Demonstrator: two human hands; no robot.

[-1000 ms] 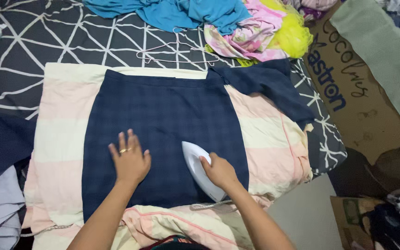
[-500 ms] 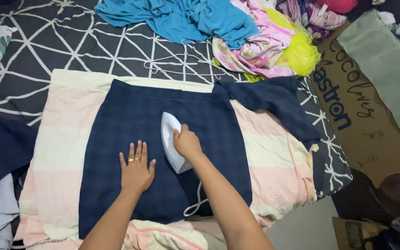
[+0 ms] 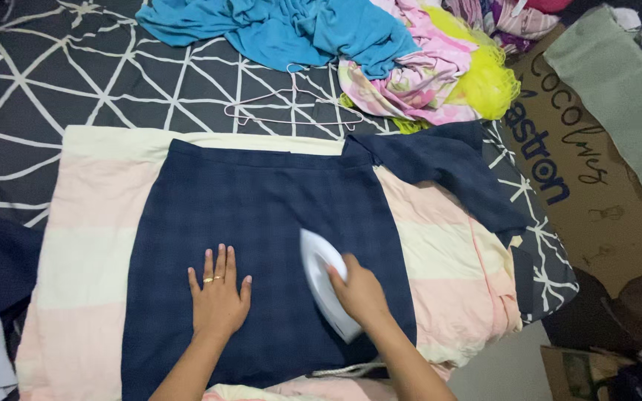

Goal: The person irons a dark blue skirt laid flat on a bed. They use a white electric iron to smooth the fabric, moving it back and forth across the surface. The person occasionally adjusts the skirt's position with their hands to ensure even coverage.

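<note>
Your right hand [image 3: 358, 291] has its fingers wrapped around the iron [image 3: 322, 286], so the grip looks solid. Your left hand [image 3: 219, 297] is flat with fingers spread a little (ring on one of them), pinning the skirt [image 3: 261, 223] just beside the iron. The skirt lies spread on the striped towel [image 3: 83, 245], with the iron sitting on its lower middle, tip pointing up toward the waistband.

Honestly the main thing here: keep that flat hand off to the side of the iron's path, never ahead of the tip. Use it to pull the cloth taut so you don't press creases in. Glide in long straight passes, don't park in one spot. Watch the cord [image 3: 347, 367] by your wrist too, it could drag the hem.
</note>
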